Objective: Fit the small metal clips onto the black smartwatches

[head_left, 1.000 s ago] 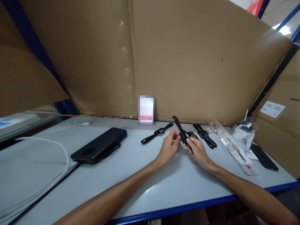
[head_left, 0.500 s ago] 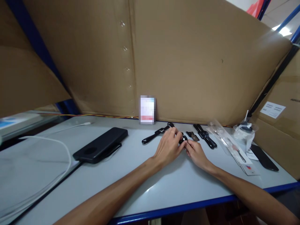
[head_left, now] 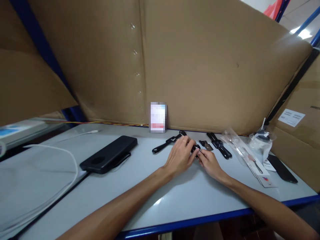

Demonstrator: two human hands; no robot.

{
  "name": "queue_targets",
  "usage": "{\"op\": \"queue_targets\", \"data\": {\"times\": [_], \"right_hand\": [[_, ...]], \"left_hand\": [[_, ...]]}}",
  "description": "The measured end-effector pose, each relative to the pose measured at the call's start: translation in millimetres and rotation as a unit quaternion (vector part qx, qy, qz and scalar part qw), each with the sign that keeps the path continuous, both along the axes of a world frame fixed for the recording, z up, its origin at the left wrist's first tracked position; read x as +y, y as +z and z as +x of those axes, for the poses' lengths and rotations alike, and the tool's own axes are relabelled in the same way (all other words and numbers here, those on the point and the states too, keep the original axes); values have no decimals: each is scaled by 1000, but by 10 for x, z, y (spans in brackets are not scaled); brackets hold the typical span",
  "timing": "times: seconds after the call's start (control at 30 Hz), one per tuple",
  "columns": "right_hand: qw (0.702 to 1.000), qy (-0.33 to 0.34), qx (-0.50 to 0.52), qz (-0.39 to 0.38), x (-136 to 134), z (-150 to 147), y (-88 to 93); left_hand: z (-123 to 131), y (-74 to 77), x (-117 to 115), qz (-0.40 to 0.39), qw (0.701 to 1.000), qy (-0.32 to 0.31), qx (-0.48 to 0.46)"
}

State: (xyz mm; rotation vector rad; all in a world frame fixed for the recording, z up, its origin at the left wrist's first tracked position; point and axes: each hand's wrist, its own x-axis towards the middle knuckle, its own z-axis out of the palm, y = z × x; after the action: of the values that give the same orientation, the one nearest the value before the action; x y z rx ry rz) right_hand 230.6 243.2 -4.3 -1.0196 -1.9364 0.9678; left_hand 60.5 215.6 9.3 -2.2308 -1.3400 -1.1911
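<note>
My left hand [head_left: 181,152] is closed over a small black part [head_left: 197,146] with a shiny metal spot, and its fingers hide most of that part. On the part's right side, my right hand [head_left: 209,162] pinches it with thumb and forefinger. Just behind and left of my left hand lies a black two-handled tool that looks like a spokeshave [head_left: 161,147], partly covered by the fingers. A second similar black tool [head_left: 219,145] rests to the right. Between it and my hands are small flat dark and brownish metal pieces [head_left: 205,145].
A black power bank [head_left: 108,155] and a white cable [head_left: 72,156] lie on the left. Toward the right are clear plastic packaging [head_left: 246,155], a wrapped cup [head_left: 261,140] and a black phone-like slab [head_left: 282,168]. A blurred screen [head_left: 158,116] leans against the cardboard wall [head_left: 190,66].
Both hands keep nearly the same place and grip. The shiny spot on the black part looks slightly different, and the whole view has shifted a little.
</note>
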Motion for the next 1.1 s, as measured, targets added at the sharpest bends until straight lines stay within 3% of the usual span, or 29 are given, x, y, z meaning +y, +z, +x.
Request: {"op": "queue_targets", "data": {"times": [0.37, 0.73, 0.93, 1.1], "right_hand": [[1000, -2, -15, 14, -19, -4, 9], [1000, -1, -3, 0, 7, 0, -19], [1000, 2, -13, 21, 6, 6, -17], [999, 8, -22, 39, -45, -5, 30]], "left_hand": [[39, 16, -16, -11, 997, 65, 42], [0, 14, -6, -1, 999, -14, 31], [2, 61, -12, -6, 998, 62, 4], [13, 59, -11, -19, 997, 70, 37]]}}
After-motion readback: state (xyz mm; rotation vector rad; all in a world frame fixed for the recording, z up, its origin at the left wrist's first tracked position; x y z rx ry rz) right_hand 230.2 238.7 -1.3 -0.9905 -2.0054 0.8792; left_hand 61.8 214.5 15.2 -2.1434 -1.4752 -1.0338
